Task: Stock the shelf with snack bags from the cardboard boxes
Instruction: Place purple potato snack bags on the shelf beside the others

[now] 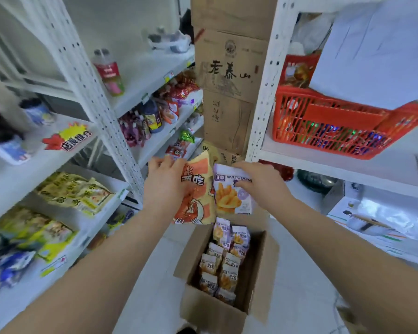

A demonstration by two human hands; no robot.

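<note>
bright, even light (soft shadows); edges bend and blur, centre sharper.

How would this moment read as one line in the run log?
left hand: holds orange shrimp bag | right hand: holds purple fries bag | open box: more purple bags inside

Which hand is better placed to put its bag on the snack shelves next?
Probably the left hand: it grips the orange bag right beside the snack shelves. The right hand holds the purple bag farther from them, above the box.
</note>
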